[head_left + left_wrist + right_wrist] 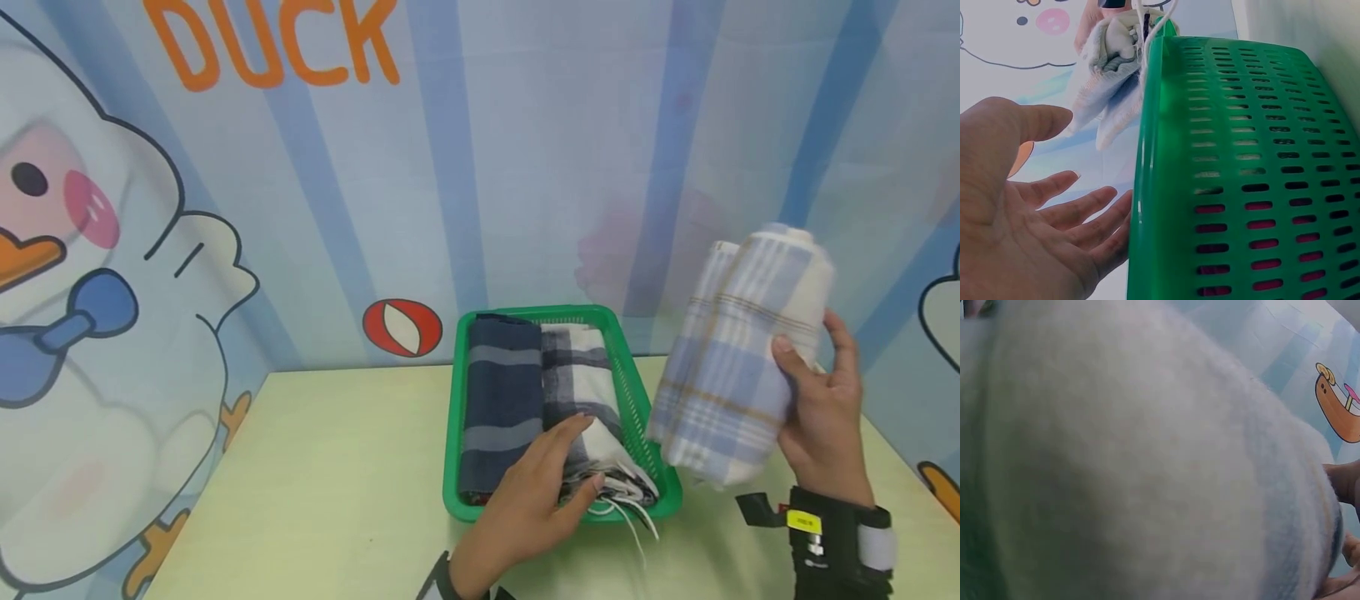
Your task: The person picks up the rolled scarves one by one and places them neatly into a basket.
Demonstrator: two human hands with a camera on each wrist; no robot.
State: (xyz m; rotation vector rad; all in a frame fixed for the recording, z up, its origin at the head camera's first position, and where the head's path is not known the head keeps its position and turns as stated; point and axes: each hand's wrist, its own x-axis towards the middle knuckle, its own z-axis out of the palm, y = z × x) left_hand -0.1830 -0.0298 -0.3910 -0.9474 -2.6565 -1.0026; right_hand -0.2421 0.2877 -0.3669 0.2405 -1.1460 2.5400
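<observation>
My right hand (828, 408) grips a folded blue-and-white plaid cloth (735, 358) with tan lines, held up to the right of a green plastic basket (451, 442). That cloth (1147, 456) fills most of the right wrist view, with fingertips (1344, 481) at its right edge. In the basket lie a folded navy cloth (504, 400) with grey-blue stripes on the left and a white-and-dark plaid cloth (592, 375) on the right. Over the basket's near side in the head view is my left hand (525, 492), fingers extended. The left wrist view shows that palm (1041, 231) beside the basket's rim.
The basket stands on a pale yellow table (352, 467), near its back edge. White strings (630, 521) hang over the basket's near rim. Behind the table rises a blue striped backdrop (525, 167) with a cartoon duck (172, 317) at the left.
</observation>
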